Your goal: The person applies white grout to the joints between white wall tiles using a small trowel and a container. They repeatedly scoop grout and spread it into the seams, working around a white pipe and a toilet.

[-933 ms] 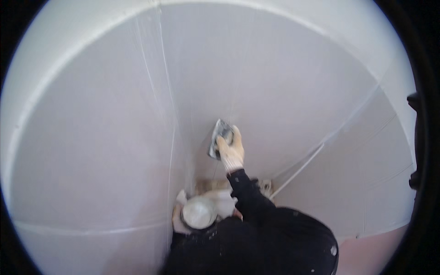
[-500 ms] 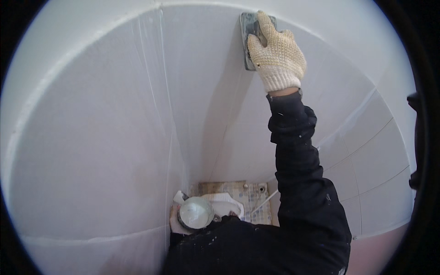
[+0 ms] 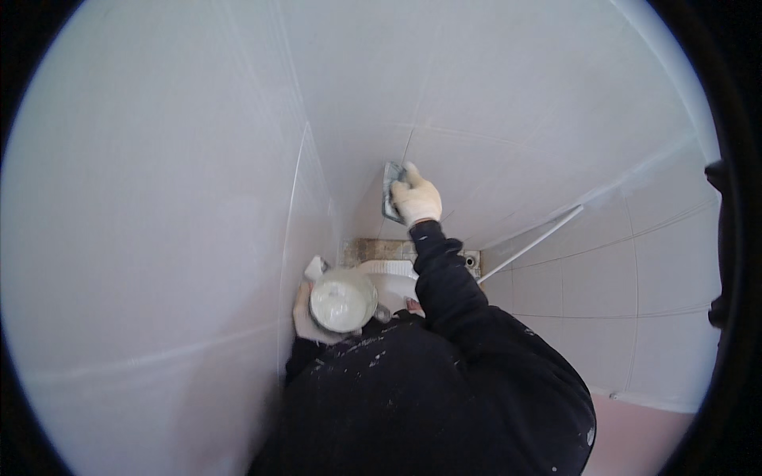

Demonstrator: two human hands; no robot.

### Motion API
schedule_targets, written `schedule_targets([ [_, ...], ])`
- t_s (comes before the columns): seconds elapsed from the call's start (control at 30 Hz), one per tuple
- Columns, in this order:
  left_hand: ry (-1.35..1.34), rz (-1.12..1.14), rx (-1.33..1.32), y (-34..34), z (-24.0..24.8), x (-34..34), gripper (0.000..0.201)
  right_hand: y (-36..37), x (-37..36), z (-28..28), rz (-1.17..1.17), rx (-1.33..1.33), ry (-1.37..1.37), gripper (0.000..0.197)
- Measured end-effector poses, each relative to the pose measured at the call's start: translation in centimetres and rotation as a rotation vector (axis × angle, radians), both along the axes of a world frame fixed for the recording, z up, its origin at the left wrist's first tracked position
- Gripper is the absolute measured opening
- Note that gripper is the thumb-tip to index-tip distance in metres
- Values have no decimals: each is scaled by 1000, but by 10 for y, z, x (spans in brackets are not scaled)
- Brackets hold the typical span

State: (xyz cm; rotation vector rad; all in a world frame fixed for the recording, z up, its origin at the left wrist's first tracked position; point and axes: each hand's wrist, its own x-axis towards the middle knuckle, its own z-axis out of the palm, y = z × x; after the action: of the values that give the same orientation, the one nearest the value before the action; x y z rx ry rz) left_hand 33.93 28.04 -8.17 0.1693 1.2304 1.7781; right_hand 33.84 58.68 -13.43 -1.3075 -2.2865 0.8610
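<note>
My right hand [image 3: 421, 200], in a knitted cream glove, is wrapped around a grey-green grout float [image 3: 389, 178]. The float lies against the tiled wall in front of me, low down by a dark vertical joint. At my left side, close to the left wall, my gloved left hand [image 3: 305, 319] holds a round bucket [image 3: 344, 301] against my body. Pale, wet-looking grout is inside the bucket. A small whitish piece [image 3: 316, 267] sticks out beside its rim; I cannot tell what it is.
Tiled walls close in at the left [image 3: 159, 206], ahead [image 3: 492, 119] and right [image 3: 587, 278], with whitish streaks along some joints. Down below are a white squat toilet [image 3: 387, 268], brownish floor tiles [image 3: 377, 249] and a round drain fitting [image 3: 471, 260]. A thin white pipe [image 3: 536, 242] slants by the right wall.
My right hand has brought the float from the top of the wall ahead down to its lower part. The view has tilted downward. My left hand still holds the bucket.
</note>
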Motion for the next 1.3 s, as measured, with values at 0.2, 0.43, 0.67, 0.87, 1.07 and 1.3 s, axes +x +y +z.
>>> schedule_targets([
  [0.2,-378,311,217,9,-46,1,66,19,129,-32,-176,-1439,1170,46],
  [0.43,-412,300,278,23,-45,31,57,-23,228,15,283,-1506,1331,50],
  [0.67,-463,305,164,34,77,62,59,-69,246,167,557,-695,600,74],
  [0.87,-358,327,22,52,95,54,59,-60,222,197,902,116,332,59],
  [1.07,-458,405,98,48,101,33,57,-21,203,199,1197,127,235,59],
  [1.3,-274,574,156,11,112,-34,49,-3,139,178,1094,-659,390,57],
])
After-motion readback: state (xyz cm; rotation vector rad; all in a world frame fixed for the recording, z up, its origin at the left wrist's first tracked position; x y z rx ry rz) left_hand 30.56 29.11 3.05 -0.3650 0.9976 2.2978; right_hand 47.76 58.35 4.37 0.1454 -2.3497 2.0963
